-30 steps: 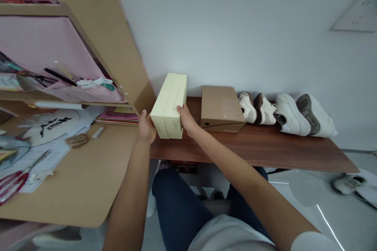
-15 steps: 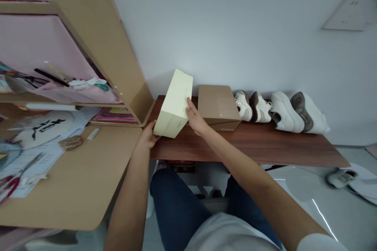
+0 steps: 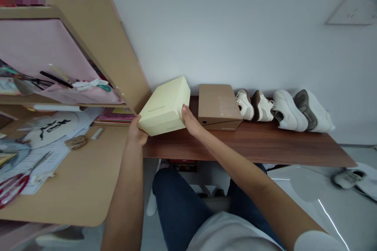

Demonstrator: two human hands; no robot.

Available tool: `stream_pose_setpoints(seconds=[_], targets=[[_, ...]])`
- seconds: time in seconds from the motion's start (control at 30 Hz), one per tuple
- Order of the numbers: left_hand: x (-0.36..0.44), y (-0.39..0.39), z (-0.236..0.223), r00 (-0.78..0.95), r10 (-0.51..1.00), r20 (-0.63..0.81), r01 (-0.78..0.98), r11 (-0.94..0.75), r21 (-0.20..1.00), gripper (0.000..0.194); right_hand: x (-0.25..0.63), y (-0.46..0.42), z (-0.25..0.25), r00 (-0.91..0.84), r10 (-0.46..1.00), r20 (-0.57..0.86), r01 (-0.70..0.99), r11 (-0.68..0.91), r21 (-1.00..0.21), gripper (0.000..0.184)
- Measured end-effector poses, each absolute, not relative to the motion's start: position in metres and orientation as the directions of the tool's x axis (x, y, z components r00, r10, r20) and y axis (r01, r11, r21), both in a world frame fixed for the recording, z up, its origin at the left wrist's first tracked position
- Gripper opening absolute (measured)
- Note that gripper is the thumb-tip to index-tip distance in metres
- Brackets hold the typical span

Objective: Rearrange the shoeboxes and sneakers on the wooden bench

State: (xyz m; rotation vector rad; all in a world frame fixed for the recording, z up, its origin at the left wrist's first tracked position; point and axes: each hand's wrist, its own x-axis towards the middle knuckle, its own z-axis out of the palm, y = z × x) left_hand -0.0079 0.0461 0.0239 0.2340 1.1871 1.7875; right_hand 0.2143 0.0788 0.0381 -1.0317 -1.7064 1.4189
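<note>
Between my two hands is a pale yellow shoebox, lid side up and slightly tilted, over the left end of the dark wooden bench. My left hand grips its near left corner, with the fingertips partly hidden under the box. Against the right side presses my right hand, fingers along the wall. Just right of it sits a brown cardboard box, closed, on the same bench. Whether the yellow box's underside touches the bench is hidden.
White sneakers and white-and-brown shoes stand in a row to the right. At left is a desk with red-handled scissors, papers and a twine bundle. Its shelf side panel rises beside the yellow box. Another shoe lies on the floor.
The yellow shoebox has turned from a steep tilt to a flatter position, its printed lid now facing up. My left hand has shifted left and slightly up with it.
</note>
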Motion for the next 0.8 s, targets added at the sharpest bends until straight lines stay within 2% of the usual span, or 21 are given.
stream_pose_setpoints(seconds=[0.17,0.4,0.6,0.8], targets=[[-0.013,0.051,0.021,-0.576,0.76,-0.299,-0.532,-0.071,0.844,0.011,0.214,0.077,0.033,-0.465,0.885,0.016,0.129,0.085,-0.988,0.108],[-0.018,0.056,0.005,-0.62,0.756,-0.21,-0.454,-0.128,0.882,0.013,0.21,0.08,0.013,-0.506,0.862,-0.027,0.131,0.046,-0.99,0.105],[-0.02,0.06,-0.016,-0.598,0.794,-0.111,-0.391,-0.168,0.905,0.028,0.205,0.084,-0.012,-0.475,0.879,-0.04,0.091,0.004,-0.996,0.1],[-0.018,0.068,-0.026,-0.633,0.767,-0.105,-0.377,-0.187,0.907,0.032,0.204,0.089,-0.028,-0.442,0.895,-0.05,0.079,-0.016,-0.997,0.093]])
